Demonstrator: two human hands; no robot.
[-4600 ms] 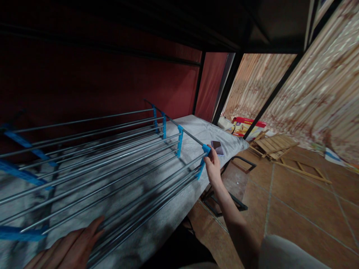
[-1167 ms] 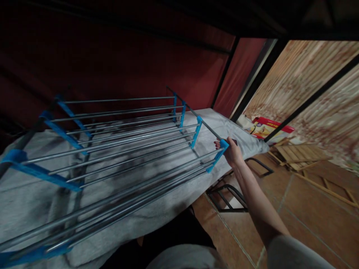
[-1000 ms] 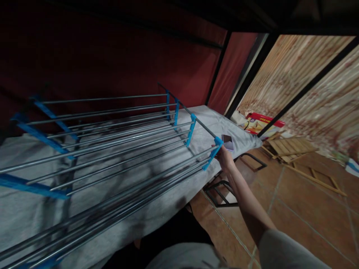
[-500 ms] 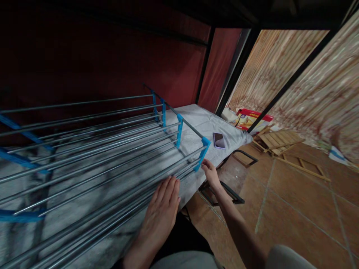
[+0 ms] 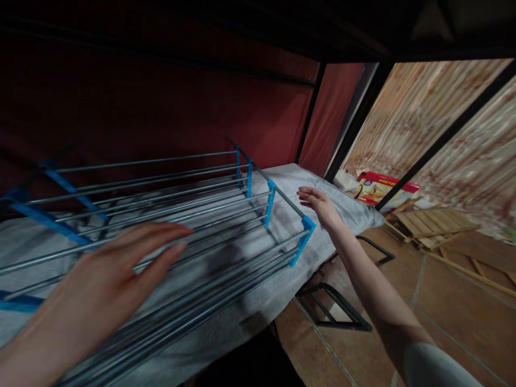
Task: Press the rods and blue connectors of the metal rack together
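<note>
Right now neither grip holds anything: the left hand (image 5: 100, 285) hovers flat and spread above the near rods of the metal rack (image 5: 169, 215), and the right hand (image 5: 320, 203), fingers loose, floats just beside its blue corner clip (image 5: 307, 224). Assembled, the rack lies on the grey-covered bed (image 5: 342, 207), untouched.

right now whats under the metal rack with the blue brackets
Under the rack lies a grey sheet covering the surface it rests on. Whatever is beneath the sheet is hidden. The left hand blocks part of the near rods.
</note>
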